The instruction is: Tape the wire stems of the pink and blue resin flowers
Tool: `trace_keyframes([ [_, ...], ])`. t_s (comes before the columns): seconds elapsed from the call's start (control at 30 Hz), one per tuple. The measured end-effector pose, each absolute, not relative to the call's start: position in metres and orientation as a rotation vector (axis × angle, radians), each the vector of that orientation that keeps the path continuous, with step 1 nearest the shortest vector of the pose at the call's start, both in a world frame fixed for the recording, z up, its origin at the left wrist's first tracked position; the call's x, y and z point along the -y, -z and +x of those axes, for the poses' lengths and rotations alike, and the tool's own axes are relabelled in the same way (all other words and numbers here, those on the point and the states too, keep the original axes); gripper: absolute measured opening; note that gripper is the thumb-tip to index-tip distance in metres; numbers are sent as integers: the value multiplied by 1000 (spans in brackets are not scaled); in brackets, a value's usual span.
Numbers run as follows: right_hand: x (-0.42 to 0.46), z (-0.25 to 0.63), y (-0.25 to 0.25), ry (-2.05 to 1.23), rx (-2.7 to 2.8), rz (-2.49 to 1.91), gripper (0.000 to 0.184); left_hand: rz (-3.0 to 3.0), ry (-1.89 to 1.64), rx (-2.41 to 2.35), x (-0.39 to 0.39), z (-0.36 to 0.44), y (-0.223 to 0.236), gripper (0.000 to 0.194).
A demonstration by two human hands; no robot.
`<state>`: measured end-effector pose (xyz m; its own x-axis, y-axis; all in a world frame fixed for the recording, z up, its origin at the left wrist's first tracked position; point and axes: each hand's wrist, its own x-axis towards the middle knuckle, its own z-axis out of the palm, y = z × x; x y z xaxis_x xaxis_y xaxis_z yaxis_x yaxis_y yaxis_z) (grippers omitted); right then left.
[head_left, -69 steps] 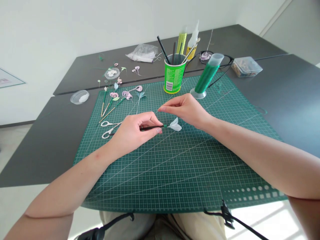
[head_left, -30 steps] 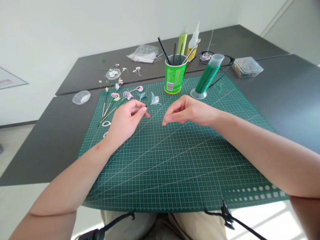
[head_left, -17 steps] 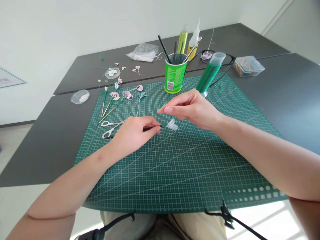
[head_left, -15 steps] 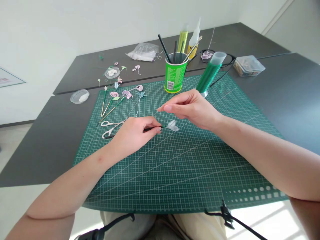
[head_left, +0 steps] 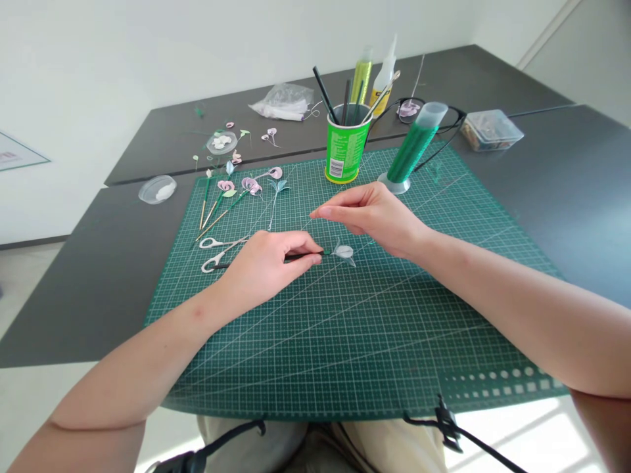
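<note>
My left hand pinches a thin black stick that lies crosswise under the fingers. At its right end is a short green thread binding, with a pale blue-white petal flower beyond the fingertips. Above and to the right, my right hand has thumb and forefinger pressed together. Anything between those fingertips is too fine to make out. White-handled scissors lie partly beneath my left hand. The tilted spool of green thread stands just behind my right hand.
On the green cutting mat lie several finished flowers on sticks and a blue leaf sprig. Behind stand a green cup with sticks, a glue bottle and a yellow spool. A clear box sits right.
A second ago the flower was farther back and left; my left hand has since brought it nearer and right. The petals have turned over lately. My right hand rose, then shifted slightly.
</note>
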<state>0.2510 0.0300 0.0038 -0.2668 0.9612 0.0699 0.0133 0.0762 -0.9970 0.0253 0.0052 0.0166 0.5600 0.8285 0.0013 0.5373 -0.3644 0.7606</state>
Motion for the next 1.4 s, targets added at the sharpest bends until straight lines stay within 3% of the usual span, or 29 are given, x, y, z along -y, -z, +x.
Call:
trace_keyframes([
  [0.5,-31,251,-3,-1388,1414,-1142,27,2020,-621,-1090,-8,24,-11,2],
  [1.1,-29,251,-3,-1405,1406,-1192,18,2094,-669,-1107,-9,25,-10,6],
  [1.4,-29,250,-3,-1435,1395,-1169,22,2114,-665,-1126,-10,25,-12,4],
])
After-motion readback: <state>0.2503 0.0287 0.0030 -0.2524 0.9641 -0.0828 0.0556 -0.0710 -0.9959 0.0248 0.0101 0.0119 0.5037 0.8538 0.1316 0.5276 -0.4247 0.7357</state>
